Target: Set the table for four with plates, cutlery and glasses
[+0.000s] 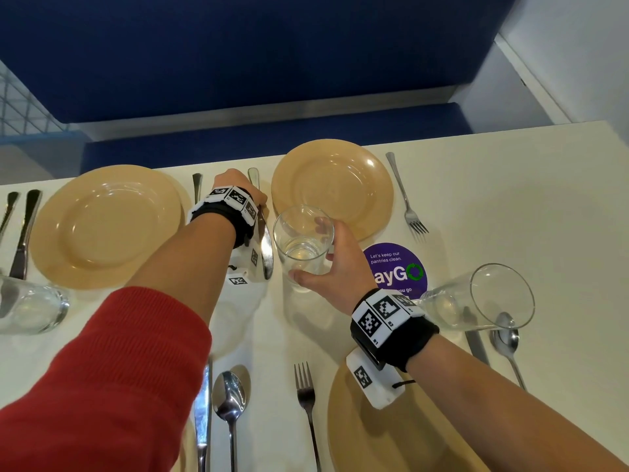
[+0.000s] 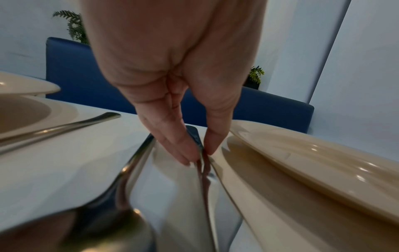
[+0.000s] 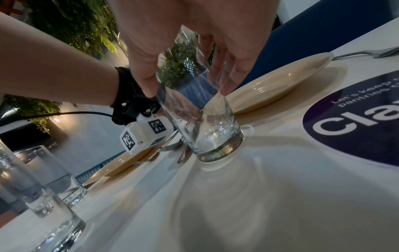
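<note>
Our right hand (image 1: 335, 267) wraps its fingers and thumb round a clear, smooth glass (image 1: 303, 245) with a thick round base and nothing in it, standing on the white table (image 1: 510, 206) just beside the far right plate (image 1: 332, 185). Our left hand (image 2: 172, 85) pinches a thin shiny metal knife (image 2: 204, 179) lying flat between a spoon (image 2: 121, 196) and that same round tan plate. Near us, another empty glass (image 1: 476, 298) stands beside a purple round sticker (image 1: 398, 267).
</note>
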### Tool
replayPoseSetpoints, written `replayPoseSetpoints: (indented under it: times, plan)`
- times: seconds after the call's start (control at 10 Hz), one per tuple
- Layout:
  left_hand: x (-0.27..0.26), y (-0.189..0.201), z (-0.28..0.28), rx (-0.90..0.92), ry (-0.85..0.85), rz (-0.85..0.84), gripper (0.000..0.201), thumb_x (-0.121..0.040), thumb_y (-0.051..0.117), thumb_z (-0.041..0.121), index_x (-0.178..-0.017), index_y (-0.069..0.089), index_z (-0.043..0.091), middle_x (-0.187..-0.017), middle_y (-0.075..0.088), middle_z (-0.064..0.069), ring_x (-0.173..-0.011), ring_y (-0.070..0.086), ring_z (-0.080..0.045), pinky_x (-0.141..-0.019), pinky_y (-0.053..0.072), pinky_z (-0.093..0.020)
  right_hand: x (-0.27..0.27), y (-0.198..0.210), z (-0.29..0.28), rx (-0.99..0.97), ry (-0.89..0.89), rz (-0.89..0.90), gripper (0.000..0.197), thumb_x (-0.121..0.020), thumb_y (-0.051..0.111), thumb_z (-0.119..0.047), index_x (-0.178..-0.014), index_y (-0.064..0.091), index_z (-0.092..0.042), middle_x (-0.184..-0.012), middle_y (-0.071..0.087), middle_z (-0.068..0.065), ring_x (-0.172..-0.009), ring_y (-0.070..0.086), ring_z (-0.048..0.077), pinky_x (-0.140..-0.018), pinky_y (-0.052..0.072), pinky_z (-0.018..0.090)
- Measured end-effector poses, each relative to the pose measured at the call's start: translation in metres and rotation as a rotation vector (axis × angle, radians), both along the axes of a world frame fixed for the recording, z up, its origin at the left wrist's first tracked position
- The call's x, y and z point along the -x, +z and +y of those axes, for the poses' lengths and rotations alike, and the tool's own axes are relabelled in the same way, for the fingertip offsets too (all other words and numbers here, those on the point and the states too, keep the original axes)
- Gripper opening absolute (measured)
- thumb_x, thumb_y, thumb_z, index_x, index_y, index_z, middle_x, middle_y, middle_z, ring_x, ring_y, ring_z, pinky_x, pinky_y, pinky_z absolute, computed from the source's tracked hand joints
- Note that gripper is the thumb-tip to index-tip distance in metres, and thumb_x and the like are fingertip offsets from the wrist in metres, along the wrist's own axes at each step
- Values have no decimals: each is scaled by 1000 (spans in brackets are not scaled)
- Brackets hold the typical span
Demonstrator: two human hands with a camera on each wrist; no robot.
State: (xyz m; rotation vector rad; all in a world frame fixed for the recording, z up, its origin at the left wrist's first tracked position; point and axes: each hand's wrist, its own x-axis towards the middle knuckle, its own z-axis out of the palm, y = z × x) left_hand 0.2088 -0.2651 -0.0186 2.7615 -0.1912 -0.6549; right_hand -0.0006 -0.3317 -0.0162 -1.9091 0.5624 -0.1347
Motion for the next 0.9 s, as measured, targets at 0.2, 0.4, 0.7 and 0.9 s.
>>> replayPoseSetpoints:
  times: [0.2,0.4,0.7,0.9]
  plan:
    - [3,0,0,-22,-13,-3,38,-80,72,26,-64,42,9,-61,47,-3,-50,42,-14,-44,31,-23,1,-1,0,-10,-5,5,82,-66,83,-25,-134,36,-25,-128,44,-10,-118,45,7,-101,39,22]
    - [3,1,0,-25,-18,-10,38,-80,71,25,-63,40,10,-61,45,-3,-50,41,-14,-43,29,-24,0,-2,0,-11,-2,9,82,-66,83,-25,-133,36,-25,-128,44,-9,-118,46,8,-101,40,24]
    - [0,4,4,65,15,15,34,-80,70,34,-67,48,12,-82,66,-7,-68,61,-21,-51,37,-24,3,-1,-1,-25,-7,25,88,-62,86,-25,-134,35,-21,-127,42,-9,-116,45,8,-100,42,26]
    - [3,3,5,89,41,21,34,-80,70,36,-68,50,12,-88,70,-8,-82,69,-24,-61,44,-28,9,5,-5,-7,-18,43,93,-61,86,-26,-137,32,-20,-132,41,-7,-116,45,7,-99,42,24]
